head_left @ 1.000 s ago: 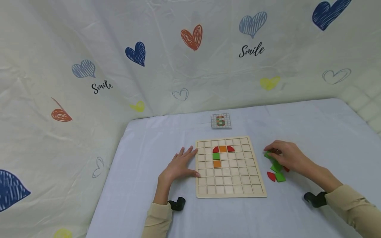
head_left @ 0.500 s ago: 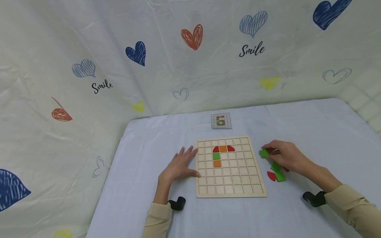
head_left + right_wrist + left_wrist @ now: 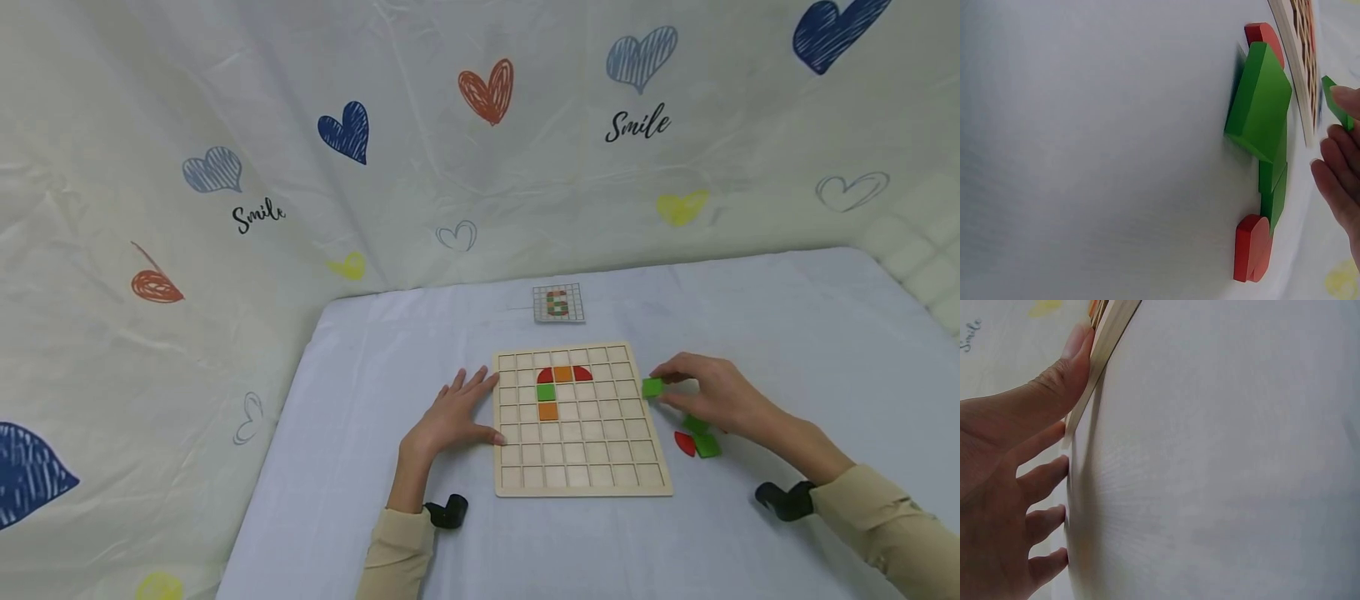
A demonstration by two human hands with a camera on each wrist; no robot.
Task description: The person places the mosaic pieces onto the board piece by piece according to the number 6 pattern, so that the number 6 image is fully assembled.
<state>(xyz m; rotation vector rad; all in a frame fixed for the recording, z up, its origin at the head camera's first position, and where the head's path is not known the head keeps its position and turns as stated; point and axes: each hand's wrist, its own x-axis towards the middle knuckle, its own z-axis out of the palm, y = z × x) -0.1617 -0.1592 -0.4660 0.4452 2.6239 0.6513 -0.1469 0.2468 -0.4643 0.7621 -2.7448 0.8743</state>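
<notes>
A wooden grid board (image 3: pixel 585 479) lies on the table. Along its upper rows sit two red quarter-round tiles with an orange tile (image 3: pixel 562 374) between them. Below the left one are a green tile (image 3: pixel 546 392) and another orange tile (image 3: pixel 548 411). My left hand (image 3: pixel 448 418) is spread at the board's left edge, thumb and fingertips against it. Between thumb and fingers my right hand (image 3: pixel 716 393) pinches a green square tile (image 3: pixel 652 388), close to the board's right edge. In the right wrist view the pinched green tile (image 3: pixel 1335 103) shows beyond the loose pieces.
Right of the board lies a small pile of loose green tiles (image 3: pixel 707 446) and red quarter-round tiles (image 3: pixel 685 443). A small pattern card (image 3: pixel 558 303) lies behind the board. A white curtain printed with hearts (image 3: pixel 487 92) hangs behind the table.
My right hand has lifted the green tile from the pile and carried it left, toward the board's right edge. The left hand has stayed in place.
</notes>
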